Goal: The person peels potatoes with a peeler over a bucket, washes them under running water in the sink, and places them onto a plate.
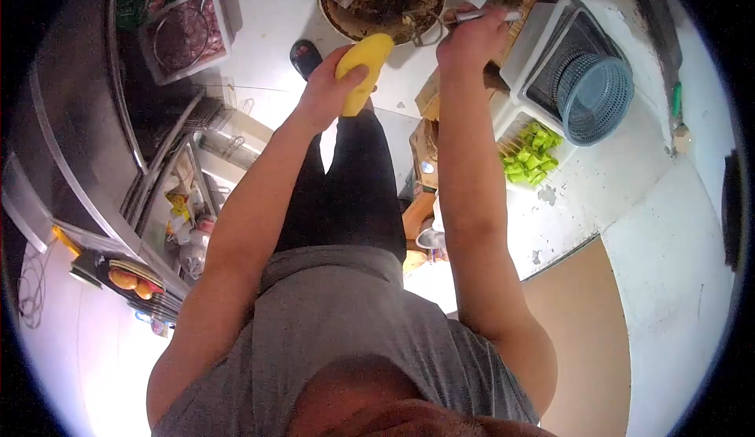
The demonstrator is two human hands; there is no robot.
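Note:
My left hand (326, 91) is closed around a long, smooth yellow potato (366, 67), which looks peeled and is tilted up toward the right. My right hand (474, 44) grips a slim tool with a pale, silvery handle (472, 15); its working end is too blurred to make out, but it resembles a peeler. The two hands are apart, and the tool does not touch the potato. Beyond them on the floor sits a large round pan (324, 5) with dark, brownish scraps inside.
On the right, a blue plastic basket (621, 103) lies tipped beside grey and white crates (535, 52). Skewered green pieces (531, 154) lie nearby. A white tub (224, 32) of reddish meat stands at the upper left, near steel shelving (86, 162). Cardboard (429, 97) is beside my right forearm.

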